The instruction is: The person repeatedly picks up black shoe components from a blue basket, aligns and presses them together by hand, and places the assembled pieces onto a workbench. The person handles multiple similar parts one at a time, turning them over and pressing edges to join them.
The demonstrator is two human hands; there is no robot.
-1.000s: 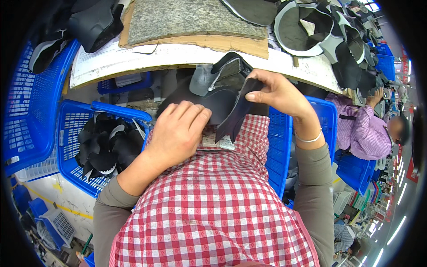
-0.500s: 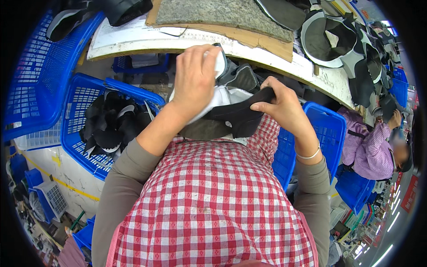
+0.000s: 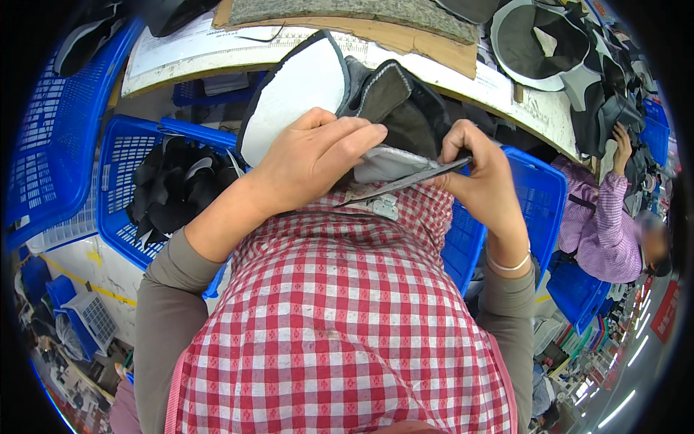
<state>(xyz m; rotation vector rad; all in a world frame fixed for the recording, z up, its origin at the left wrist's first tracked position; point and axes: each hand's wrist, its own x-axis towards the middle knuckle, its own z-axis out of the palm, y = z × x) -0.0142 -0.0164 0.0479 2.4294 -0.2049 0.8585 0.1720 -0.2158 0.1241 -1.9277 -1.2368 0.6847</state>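
Note:
Between my hands is a shoe upper (image 3: 394, 116), dark grey and black with a white inner face, held just above my lap. My left hand (image 3: 307, 159) is closed over its near side, fingers pressed together beside the broad white panel (image 3: 293, 94). At the other end, my right hand (image 3: 481, 173) pinches the thin dark edge, thumb below and bent fingers above. The upper's grey-brown lining shows through its folded opening. My fingers cover part of the white inner strip.
A white workbench (image 3: 538, 123) with a rough stone slab (image 3: 347, 10) runs across the front. Left stands a blue basket (image 3: 116, 210) of black pieces; another blue basket (image 3: 538, 202) is by my right arm. More uppers (image 3: 538, 43) lie at right, near a person in a checked shirt (image 3: 603, 231).
The upper has been turned and spread, so its white panel now stands up on the left. My left hand has come down, and my right hand has shifted slightly right and grips an edge.

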